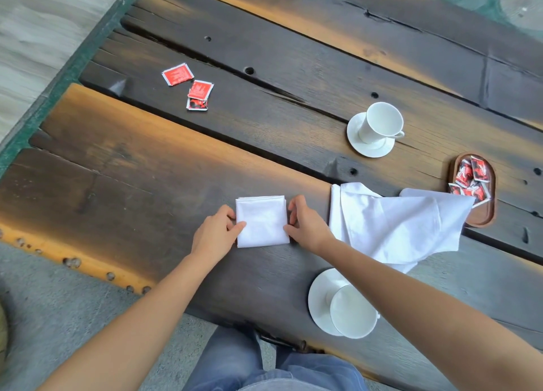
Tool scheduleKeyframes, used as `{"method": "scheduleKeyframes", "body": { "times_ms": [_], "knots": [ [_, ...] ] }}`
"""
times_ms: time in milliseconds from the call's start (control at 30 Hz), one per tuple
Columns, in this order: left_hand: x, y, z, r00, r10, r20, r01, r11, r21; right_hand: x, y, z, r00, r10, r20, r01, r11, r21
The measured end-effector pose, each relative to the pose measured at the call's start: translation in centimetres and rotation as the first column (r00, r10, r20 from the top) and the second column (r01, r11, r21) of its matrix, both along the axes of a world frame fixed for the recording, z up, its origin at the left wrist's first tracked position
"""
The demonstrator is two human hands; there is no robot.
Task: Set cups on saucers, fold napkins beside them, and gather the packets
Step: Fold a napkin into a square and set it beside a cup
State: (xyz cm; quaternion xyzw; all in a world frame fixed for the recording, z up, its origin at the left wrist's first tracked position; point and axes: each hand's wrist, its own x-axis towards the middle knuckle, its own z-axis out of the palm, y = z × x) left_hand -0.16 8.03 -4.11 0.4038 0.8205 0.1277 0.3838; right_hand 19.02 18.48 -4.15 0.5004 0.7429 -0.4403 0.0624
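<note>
A white napkin folded into a small square (pixel 262 221) lies flat on the dark wooden table (pixel 132 167). My left hand (pixel 216 233) pinches its left edge, thumb on top. My right hand (pixel 305 224) pinches its right edge. A second white napkin (pixel 396 223) lies loose and rumpled just to the right. One white cup (pixel 380 121) stands on a saucer (pixel 357 140) at the far right. Another cup (pixel 352 312) stands on a saucer (pixel 318 299) near the front edge, partly behind my right forearm. Three red packets (pixel 191 86) lie loose at the far left.
A small oval wooden tray (pixel 489 205) at the right holds several red packets (pixel 471 177); the loose napkin's corner overlaps it. The table has deep gaps between planks and bolt holes. My knees in jeans show below the front edge.
</note>
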Motion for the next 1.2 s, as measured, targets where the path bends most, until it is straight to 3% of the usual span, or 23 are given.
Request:
{"method": "scheduleKeyframes", "body": {
  "times_ms": [100,200,267,367,533,667,1100,1200],
  "knots": [
    [-0.1,-0.8,0.0,0.929,-0.143,-0.341,0.213,0.961,0.177,0.5,-0.1,0.5,0.989,0.149,0.022,-0.148,0.937,0.317],
    [-0.3,-1.4,0.3,0.681,-0.32,-0.659,0.548,0.82,0.168,1.0,-0.3,0.9,0.868,0.459,0.188,-0.46,0.604,0.651],
    [-0.6,-1.6,0.0,0.563,-0.433,-0.704,0.673,0.734,0.087,0.9,-0.5,0.8,0.769,0.563,0.303,-0.603,0.48,0.638],
    [-0.9,-1.3,-0.7,0.494,-0.561,-0.664,0.733,0.68,-0.03,0.6,-0.3,0.1,0.686,0.628,0.368,-0.721,0.518,0.46],
    [-1.7,-0.7,-3.1,0.502,-0.667,-0.551,0.742,0.659,-0.122,0.9,-0.5,-1.0,0.638,0.623,0.453,-0.768,0.561,0.309],
    [-2.6,-0.1,-4.1,0.519,-0.706,-0.481,0.76,0.639,-0.117,1.5,-0.8,-1.6,0.663,0.589,0.463,-0.739,0.614,0.277],
    [-2.4,0.2,-4.2,0.553,-0.722,-0.416,0.75,0.648,-0.129,1.4,-0.9,-2.2,0.687,0.589,0.425,-0.716,0.646,0.264],
    [-2.0,0.4,-3.3,0.601,-0.708,-0.371,0.725,0.678,-0.118,1.2,-0.9,-1.8,0.682,0.586,0.439,-0.718,0.651,0.246]
  ]
}}
